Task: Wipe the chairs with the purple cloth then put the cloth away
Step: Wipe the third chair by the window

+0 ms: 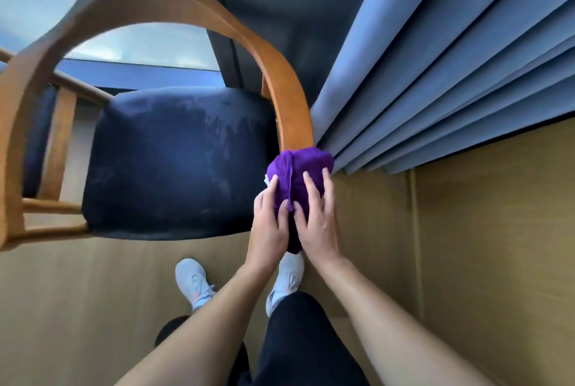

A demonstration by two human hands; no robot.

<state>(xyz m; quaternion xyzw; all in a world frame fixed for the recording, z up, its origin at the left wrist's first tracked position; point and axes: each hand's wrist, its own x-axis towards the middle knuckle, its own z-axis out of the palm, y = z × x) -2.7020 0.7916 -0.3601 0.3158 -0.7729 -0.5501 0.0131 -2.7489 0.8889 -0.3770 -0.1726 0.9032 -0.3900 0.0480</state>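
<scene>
while the purple cloth (303, 164) lies bunched over the front end of the curved wooden chair arm (291, 105), the left hand (269, 227) and right hand (319, 227) press it, fingers (311, 189) nearly straight, clenching nothing. the wiping step looks underway; next, the cloth needs sliding up along the arm.

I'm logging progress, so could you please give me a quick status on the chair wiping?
Left hand and right hand pressing purple cloth, fingers spread. It's wrapped over wooden armrest front end. Curtain folds close alongside.
</scene>
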